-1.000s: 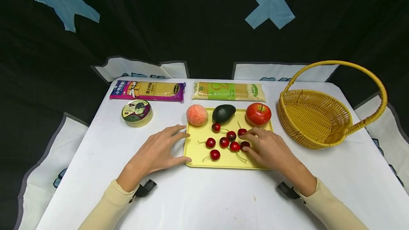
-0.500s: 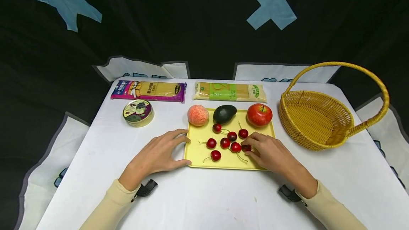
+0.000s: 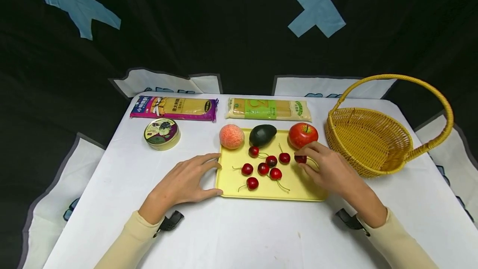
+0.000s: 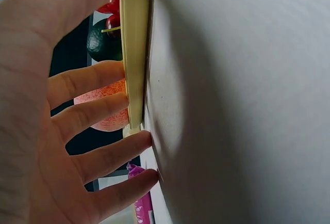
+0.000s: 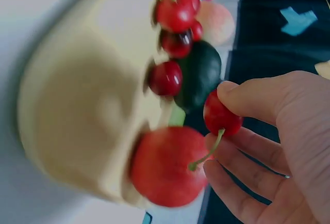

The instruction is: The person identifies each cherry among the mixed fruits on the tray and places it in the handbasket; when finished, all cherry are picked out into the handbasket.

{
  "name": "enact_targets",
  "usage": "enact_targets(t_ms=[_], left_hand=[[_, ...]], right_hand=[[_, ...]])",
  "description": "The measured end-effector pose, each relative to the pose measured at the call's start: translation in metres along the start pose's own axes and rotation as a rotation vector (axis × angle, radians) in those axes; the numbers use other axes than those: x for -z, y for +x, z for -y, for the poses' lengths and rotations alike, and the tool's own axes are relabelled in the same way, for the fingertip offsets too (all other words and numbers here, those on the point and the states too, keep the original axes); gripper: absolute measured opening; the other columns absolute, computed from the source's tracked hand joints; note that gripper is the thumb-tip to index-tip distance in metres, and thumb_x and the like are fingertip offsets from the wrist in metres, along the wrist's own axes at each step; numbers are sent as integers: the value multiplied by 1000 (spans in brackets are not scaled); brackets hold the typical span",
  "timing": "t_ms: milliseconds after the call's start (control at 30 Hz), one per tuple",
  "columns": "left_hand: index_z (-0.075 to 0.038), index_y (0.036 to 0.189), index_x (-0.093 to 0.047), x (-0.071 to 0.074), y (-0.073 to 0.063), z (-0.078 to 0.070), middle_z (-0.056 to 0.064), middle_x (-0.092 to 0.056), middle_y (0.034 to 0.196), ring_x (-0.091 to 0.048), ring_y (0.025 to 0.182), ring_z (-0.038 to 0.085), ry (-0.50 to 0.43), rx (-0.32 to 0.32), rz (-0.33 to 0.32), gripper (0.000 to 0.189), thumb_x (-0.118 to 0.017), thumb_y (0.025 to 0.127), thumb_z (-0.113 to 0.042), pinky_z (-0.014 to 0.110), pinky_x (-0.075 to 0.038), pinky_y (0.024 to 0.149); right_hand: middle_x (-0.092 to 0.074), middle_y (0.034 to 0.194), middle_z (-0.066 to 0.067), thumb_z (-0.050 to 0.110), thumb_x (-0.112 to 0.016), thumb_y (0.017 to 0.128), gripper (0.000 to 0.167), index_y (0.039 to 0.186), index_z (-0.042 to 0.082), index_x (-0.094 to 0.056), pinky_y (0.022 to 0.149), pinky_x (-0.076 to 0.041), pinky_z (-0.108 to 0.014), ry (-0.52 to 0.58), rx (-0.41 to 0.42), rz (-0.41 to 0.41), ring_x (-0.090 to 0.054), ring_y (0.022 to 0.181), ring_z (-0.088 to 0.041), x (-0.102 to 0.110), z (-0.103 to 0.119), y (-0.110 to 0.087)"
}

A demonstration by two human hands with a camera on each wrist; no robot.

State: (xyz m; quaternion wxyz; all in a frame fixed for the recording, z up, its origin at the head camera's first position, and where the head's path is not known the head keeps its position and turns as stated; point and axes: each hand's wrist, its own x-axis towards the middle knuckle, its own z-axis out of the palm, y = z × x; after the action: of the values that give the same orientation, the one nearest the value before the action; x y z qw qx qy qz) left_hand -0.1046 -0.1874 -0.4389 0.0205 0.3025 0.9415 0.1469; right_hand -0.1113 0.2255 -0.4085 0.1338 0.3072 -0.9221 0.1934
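My right hand (image 3: 328,169) pinches a dark red cherry (image 5: 220,114) between thumb and fingertips, its green stem hanging out in the right wrist view. Hand and cherry hover over the right part of a yellow tray (image 3: 231,192). Several other cherries with stems lie on the tray, one of them a bright red cherry (image 3: 275,173). Along its back edge sit a peach (image 3: 231,136), an avocado (image 3: 263,135) and a red apple (image 3: 303,135). At the tray's left edge, my left hand (image 3: 185,179) rests with spread fingers and thumb against the rim.
A yellow wicker basket (image 3: 367,140) with a tall handle stands right of the tray. Behind lie a purple noodle packet (image 3: 175,108) and a green-labelled noodle packet (image 3: 268,108). A round tin (image 3: 162,133) sits at the left. Dark cloth hangs beyond the white table (image 3: 239,235).
My right hand has lifted the dark cherry off the tray and carried it right and slightly back, towards the apple. The left hand stays at the tray's edge.
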Motion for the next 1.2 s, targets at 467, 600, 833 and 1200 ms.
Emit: enact_targets(t_ms=[467,600,833,1200], left_hand=[[-19,135,-73,-2,-3,1,3,-56,160,-57,144,27,-12,-1,-14,70,-83,85,-67,50,-51,112],[-18,135,-73,-2,-4,1,3,-56,160,-56,145,27,-14,-1,-18,71,-83,85,-67,50,-51,113],[-18,135,-73,-1,-3,0,3,-56,160,-56,145,27,-18,4,-23,71,-83,84,-67,50,-50,114],[-19,136,-72,0,-1,-1,2,-54,162,-55,146,27,-25,17,-6,71,-84,84,-65,51,-52,111]], right_hand=[[-68,117,-21,-4,-87,85,35,117,1,-75,79,-62,-59,-22,-180,-158,-70,98,-39,32,-41,4],[-68,120,-20,-1,-87,86,38,122,3,-74,82,-62,-59,-48,-212,-171,-69,103,-39,38,-52,3],[-67,122,-22,2,-83,91,34,123,1,-72,90,-58,-62,-61,-289,-186,-67,110,-43,39,-74,2],[-64,130,-30,8,-75,98,35,129,-3,-67,95,-53,-70,-50,-438,-85,-62,113,-49,37,-110,-2]])
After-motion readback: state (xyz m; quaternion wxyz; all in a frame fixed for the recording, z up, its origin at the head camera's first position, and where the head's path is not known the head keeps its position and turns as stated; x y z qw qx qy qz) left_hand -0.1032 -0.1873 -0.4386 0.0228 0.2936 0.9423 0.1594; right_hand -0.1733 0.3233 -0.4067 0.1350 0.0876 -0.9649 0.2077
